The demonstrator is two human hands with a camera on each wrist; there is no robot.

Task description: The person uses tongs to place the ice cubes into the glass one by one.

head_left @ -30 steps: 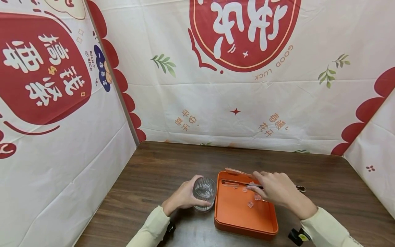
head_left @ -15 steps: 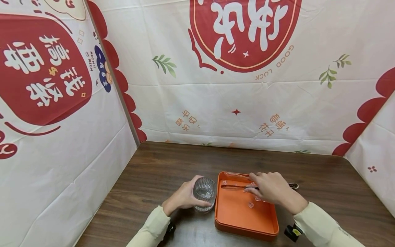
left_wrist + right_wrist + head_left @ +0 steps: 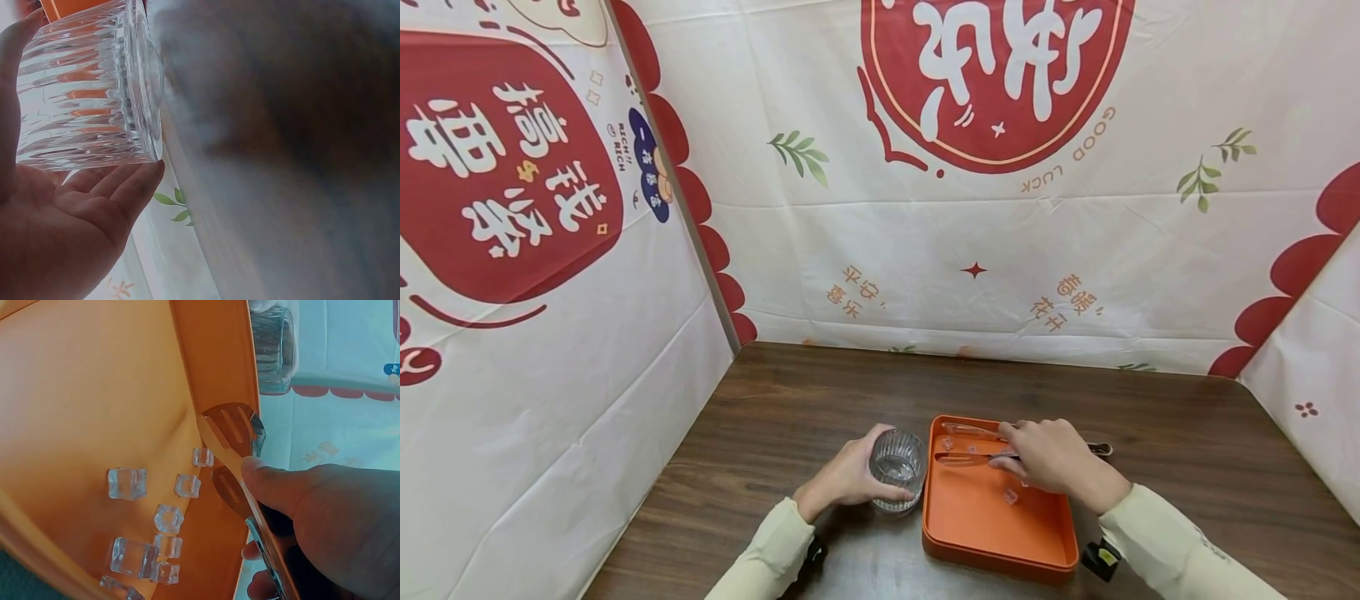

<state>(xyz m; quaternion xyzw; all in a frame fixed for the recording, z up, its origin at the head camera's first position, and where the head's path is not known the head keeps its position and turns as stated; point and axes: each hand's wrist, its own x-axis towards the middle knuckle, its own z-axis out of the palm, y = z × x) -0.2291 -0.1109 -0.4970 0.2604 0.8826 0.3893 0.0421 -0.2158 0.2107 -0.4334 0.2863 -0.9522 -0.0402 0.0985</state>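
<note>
My left hand (image 3: 842,477) curls round a clear ribbed glass (image 3: 898,462) beside the tray; in the left wrist view the thumb and fingers (image 3: 134,187) lie on opposite sides of the glass. My right hand (image 3: 1054,454) grips metal tongs (image 3: 962,459) with slotted ends over the far part of the orange tray (image 3: 992,533). The two arms of the tongs stand apart, with small clear cubes (image 3: 972,450) between them in the head view. Several more clear cubes (image 3: 127,484) of differing sizes lie on the tray in the right wrist view. My right palm hides part of the tongs' handle.
The tray's raised wall (image 3: 212,350) runs round the cubes. Tray and glass stand close together on a dark wooden table (image 3: 820,392). White printed cloth (image 3: 970,225) hangs behind the table and at both sides.
My right hand has moved left with the tongs, and their ends have come lower, to within the tray. Cubes near the far wall have shifted. My left hand and the glass stay still.
</note>
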